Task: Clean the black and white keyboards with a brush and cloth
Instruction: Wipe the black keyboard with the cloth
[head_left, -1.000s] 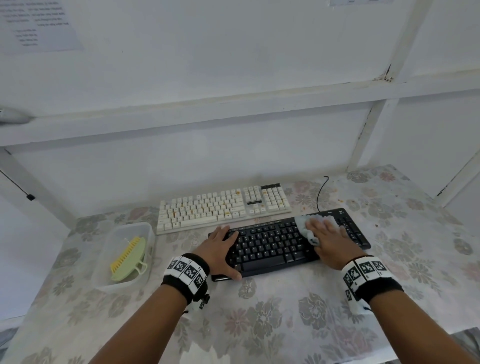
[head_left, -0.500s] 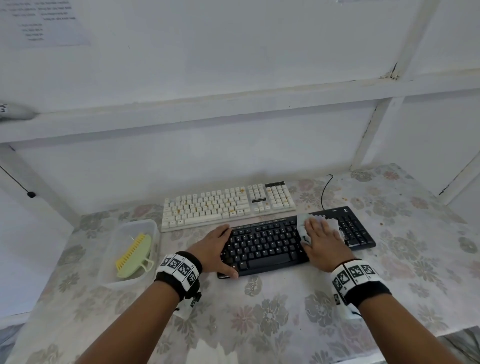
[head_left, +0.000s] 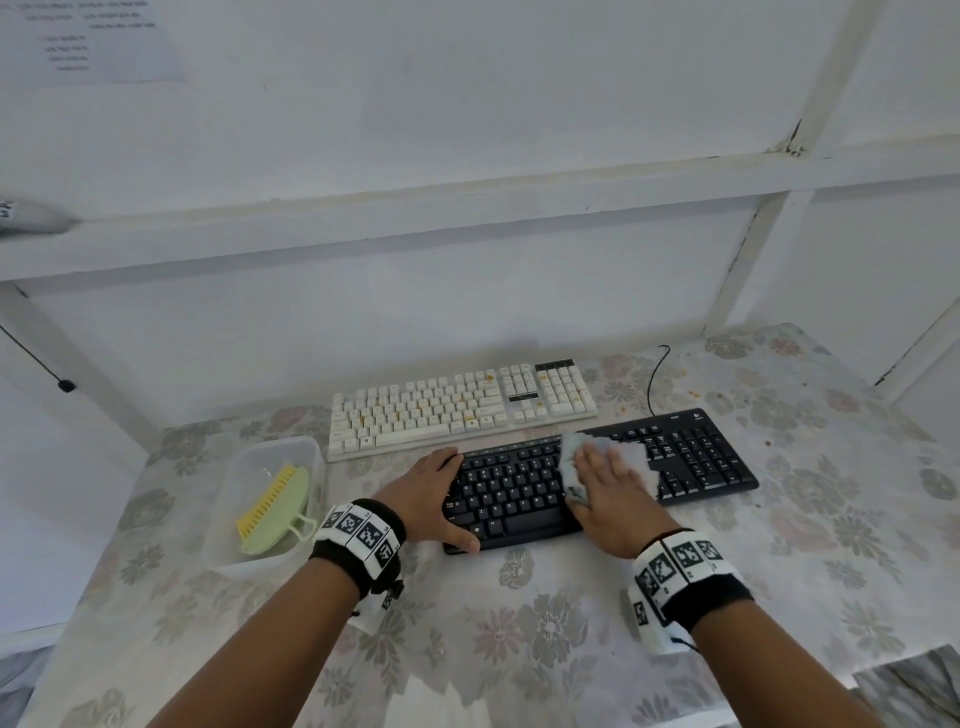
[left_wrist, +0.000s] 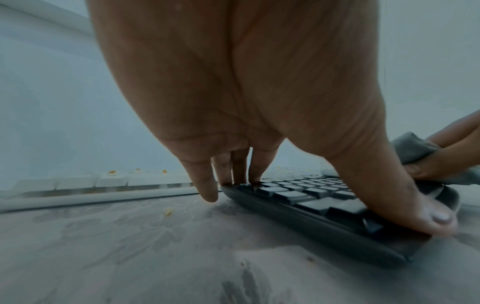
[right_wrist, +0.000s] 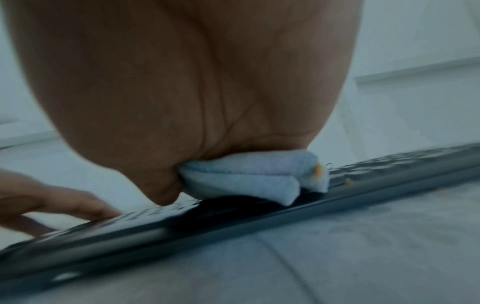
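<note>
The black keyboard (head_left: 701, 457) lies across the near middle of the flowered table, with the white keyboard (head_left: 462, 410) just behind it. My left hand (head_left: 441, 499) steadies the black keyboard's left end. Its straight fingers (left_wrist: 239, 168) press the far corner and the thumb lies along the front edge. My right hand (head_left: 602, 467) lies flat on a folded pale blue cloth (head_left: 628, 452) and presses it onto the keys in the middle right part. In the right wrist view the cloth (right_wrist: 246, 176) is squeezed between palm and black keyboard (right_wrist: 233, 222). Yellow crumbs dot the white keys.
A green brush with yellow bristles (head_left: 275, 504) lies in a clear plastic tub (head_left: 249, 566) at the left. The keyboard's black cable (head_left: 652, 384) runs back toward the wall. Small crumbs (left_wrist: 167, 210) lie on the tablecloth. The white wall stands close behind the keyboards.
My right hand has slid the cloth leftward over the black keyboard, from beside the number pad toward the middle. My left hand has stayed on the keyboard's left end.
</note>
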